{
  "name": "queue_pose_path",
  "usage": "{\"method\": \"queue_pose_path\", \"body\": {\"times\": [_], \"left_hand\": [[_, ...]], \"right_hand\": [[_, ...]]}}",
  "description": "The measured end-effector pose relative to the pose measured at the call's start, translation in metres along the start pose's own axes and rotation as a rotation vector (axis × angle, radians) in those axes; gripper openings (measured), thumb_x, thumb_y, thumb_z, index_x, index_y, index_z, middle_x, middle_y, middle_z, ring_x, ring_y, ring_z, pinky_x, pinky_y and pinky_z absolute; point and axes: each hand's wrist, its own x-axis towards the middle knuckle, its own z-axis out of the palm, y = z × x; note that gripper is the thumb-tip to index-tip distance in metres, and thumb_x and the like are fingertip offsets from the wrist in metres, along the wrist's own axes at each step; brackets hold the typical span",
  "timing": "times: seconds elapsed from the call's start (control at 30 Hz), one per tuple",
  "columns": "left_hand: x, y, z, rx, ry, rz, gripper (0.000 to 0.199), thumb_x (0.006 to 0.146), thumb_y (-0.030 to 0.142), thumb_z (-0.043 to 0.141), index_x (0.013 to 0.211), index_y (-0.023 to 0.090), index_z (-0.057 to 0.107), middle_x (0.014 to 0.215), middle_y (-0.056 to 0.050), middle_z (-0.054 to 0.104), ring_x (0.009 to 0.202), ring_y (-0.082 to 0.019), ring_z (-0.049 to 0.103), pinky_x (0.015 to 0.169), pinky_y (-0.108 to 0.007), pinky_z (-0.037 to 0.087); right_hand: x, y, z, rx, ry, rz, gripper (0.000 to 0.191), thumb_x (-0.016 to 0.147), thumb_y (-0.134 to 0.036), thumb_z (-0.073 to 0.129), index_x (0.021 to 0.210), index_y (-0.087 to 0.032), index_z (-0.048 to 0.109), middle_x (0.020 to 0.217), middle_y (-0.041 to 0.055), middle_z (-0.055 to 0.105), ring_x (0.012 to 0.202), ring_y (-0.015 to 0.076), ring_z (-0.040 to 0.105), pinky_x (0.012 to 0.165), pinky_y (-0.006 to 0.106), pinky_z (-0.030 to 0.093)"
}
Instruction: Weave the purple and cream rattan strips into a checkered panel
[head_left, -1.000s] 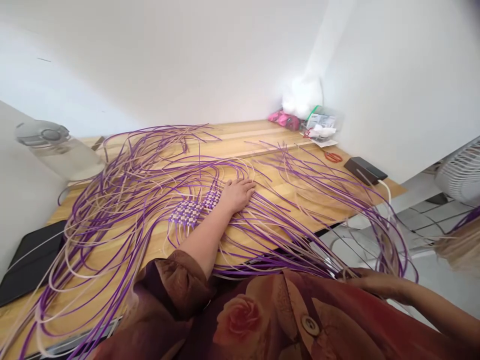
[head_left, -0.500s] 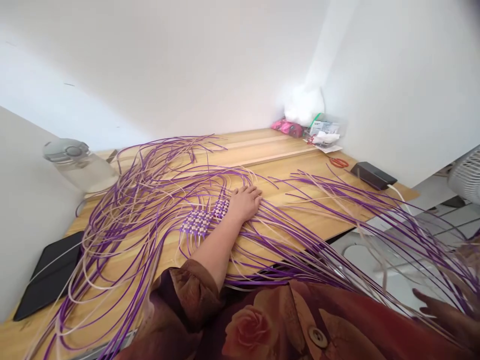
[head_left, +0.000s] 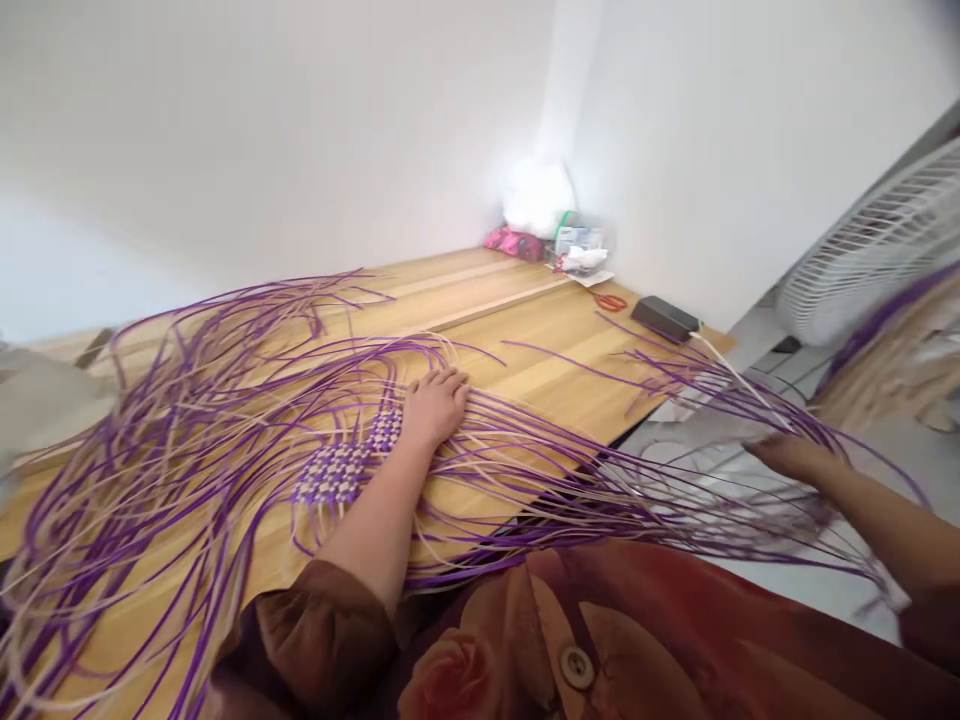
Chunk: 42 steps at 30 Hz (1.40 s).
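A small purple-and-beige checkered weave (head_left: 330, 475) of plastic strips lies on the table, with long loose strips fanning out from it both ways. My left hand (head_left: 435, 405) rests flat on the strips at the weave's right edge, its fingers stretched out. At the right, beyond the table edge, my right hand (head_left: 795, 460) is raised among the long purple and beige strips (head_left: 660, 500). Its visible fingers reach out to the left, somewhat blurred, and strips pass by the hand near the wrist. Part of that hand is hard to make out.
The wooden table (head_left: 487, 310) stands against white walls. At its far side are orange-handled scissors (head_left: 610, 302), a black box (head_left: 666, 318) with a white cable, a pink bundle (head_left: 514, 243) and a white bag (head_left: 540, 195). A white fan (head_left: 862, 240) stands at the right.
The view has swung to the right. My right hand has come up from the lower right corner, and the strips there have shifted. My left hand still presses beside the weave.
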Motion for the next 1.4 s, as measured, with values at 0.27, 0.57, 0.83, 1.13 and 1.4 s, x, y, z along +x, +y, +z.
{"method": "queue_pose_path", "body": {"times": [0.27, 0.57, 0.83, 1.13, 1.4], "left_hand": [[0.0, -0.002, -0.002, 0.057, -0.016, 0.01, 0.045, 0.095, 0.045, 0.032, 0.129, 0.032, 0.059, 0.142, 0.002, 0.053, 0.134, -0.025, 0.044, 0.111, -0.047, 0.031], [0.0, -0.003, -0.004, 0.071, -0.026, -0.002, 0.046, 0.095, 0.047, 0.033, 0.129, 0.029, 0.059, 0.142, 0.001, 0.053, 0.133, -0.026, 0.044, 0.112, -0.047, 0.031], [0.002, -0.006, -0.003, 0.055, -0.021, 0.011, 0.047, 0.095, 0.046, 0.034, 0.129, 0.027, 0.061, 0.14, -0.002, 0.055, 0.132, -0.027, 0.046, 0.111, -0.047, 0.032], [0.003, -0.011, -0.002, 0.043, -0.01, 0.036, 0.048, 0.095, 0.047, 0.035, 0.128, 0.025, 0.061, 0.137, -0.004, 0.058, 0.131, -0.024, 0.048, 0.112, -0.043, 0.032], [0.003, -0.016, -0.002, 0.014, -0.011, 0.045, 0.045, 0.094, 0.047, 0.039, 0.126, 0.026, 0.062, 0.136, -0.004, 0.059, 0.13, -0.025, 0.048, 0.112, -0.045, 0.033]], "right_hand": [[0.045, -0.063, 0.066, 0.004, -0.183, -0.075, 0.024, 0.085, -0.036, 0.062, 0.085, -0.012, 0.068, 0.086, 0.0108, 0.07, 0.081, 0.018, 0.064, 0.078, 0.033, 0.047], [-0.056, -0.056, 0.172, 0.201, -0.23, -0.158, 0.036, 0.092, -0.038, 0.043, 0.084, -0.017, 0.07, 0.083, 0.0091, 0.073, 0.077, 0.0199, 0.066, 0.067, 0.027, 0.046], [-0.058, 0.0, 0.125, 0.283, 0.064, -0.14, 0.037, 0.094, -0.04, 0.032, 0.085, -0.018, 0.061, 0.087, 0.0106, 0.066, 0.086, 0.0218, 0.059, 0.081, 0.033, 0.044], [-0.087, -0.034, 0.125, 0.555, -0.46, -0.108, 0.045, 0.086, -0.064, 0.043, 0.078, -0.021, 0.053, 0.074, 0.0042, 0.057, 0.075, 0.0186, 0.053, 0.075, 0.032, 0.044], [-0.043, 0.059, 0.107, 0.563, -0.924, 0.489, 0.05, 0.083, -0.064, 0.047, 0.082, -0.016, 0.06, 0.065, 0.0068, 0.058, 0.056, 0.0171, 0.06, 0.05, 0.028, 0.047]]}}
